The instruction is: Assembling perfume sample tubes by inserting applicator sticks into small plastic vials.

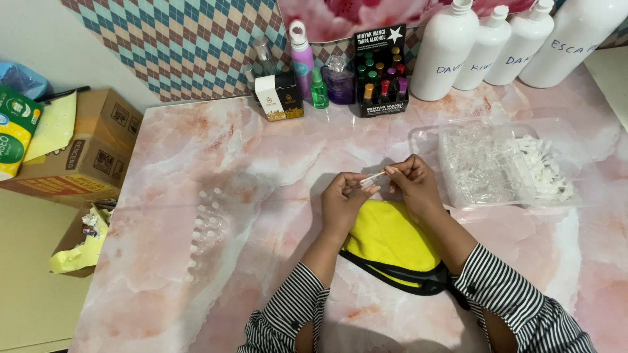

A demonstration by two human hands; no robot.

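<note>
My left hand (343,199) and my right hand (413,183) meet above the pink marble table (261,157), both pinching a small clear vial (371,180) held level between the fingertips. Below the hands lies a yellow cloth with a black edge (392,245). To the right stands a clear plastic tray (517,196) filled with clear vials and white caps (546,173). Left of my hands, a cluster of small clear vials with white caps (206,225) stands in rows on the table.
Along the back stand several large white bottles (445,52), a black display box of small coloured bottles (381,72), a purple bottle (301,55), a green bottle (318,88) and a small black-and-white box (280,97). Cardboard boxes (85,150) sit off the table's left edge.
</note>
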